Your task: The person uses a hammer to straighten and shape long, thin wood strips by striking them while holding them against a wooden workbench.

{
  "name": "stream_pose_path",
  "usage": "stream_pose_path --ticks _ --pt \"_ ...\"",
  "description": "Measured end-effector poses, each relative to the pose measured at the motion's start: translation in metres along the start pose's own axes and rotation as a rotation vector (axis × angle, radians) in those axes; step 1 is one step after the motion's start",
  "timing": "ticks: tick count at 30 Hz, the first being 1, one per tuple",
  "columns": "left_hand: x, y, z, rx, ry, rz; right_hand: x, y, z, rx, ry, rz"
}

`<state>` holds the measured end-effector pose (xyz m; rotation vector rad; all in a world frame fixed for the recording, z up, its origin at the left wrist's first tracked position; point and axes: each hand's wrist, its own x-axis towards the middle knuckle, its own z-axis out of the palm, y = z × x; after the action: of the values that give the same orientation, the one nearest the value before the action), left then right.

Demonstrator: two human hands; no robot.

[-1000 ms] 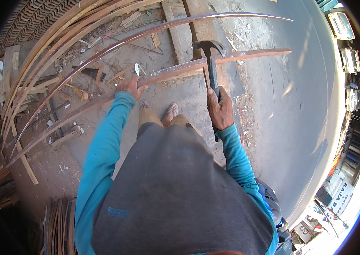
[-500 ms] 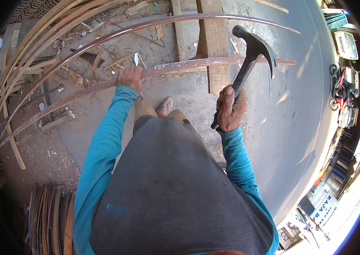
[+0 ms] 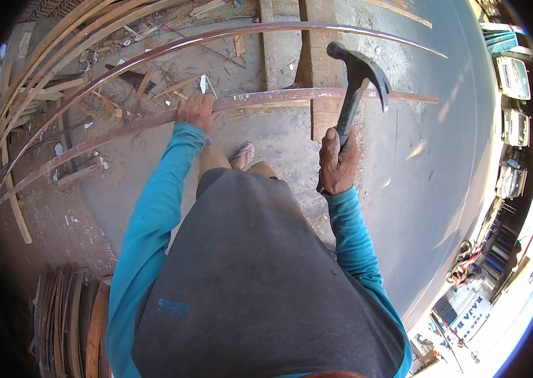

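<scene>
The long wood strip and the hammer are both in hand. The left hand, near eleven o'clock, has its fingers curled over the strip, which runs from nine to two. The right hand, near two, wraps its fingers around the hammer. I can't quite tell if hammer meets wood, or how much work is left.

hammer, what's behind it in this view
Behind the hammer crosses a long reddish-brown wooden strip, with a thick wooden plank and grey ground beyond. The short stretch of strip directly behind the hammer is covered and cannot be seen.
</scene>
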<state>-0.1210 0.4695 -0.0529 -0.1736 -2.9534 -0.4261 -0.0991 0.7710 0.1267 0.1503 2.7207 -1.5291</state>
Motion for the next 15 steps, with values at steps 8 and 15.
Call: stream_pose_path --ticks 8,15 --pt "0.010 -0.004 -0.011 -0.047 -0.342 -0.076 -0.016 0.112 0.061 -0.218 -0.302 0.254" --pt "-0.009 -0.018 -0.021 -0.249 0.059 -0.022 -0.011 0.086 0.074 0.119 -0.213 0.352"
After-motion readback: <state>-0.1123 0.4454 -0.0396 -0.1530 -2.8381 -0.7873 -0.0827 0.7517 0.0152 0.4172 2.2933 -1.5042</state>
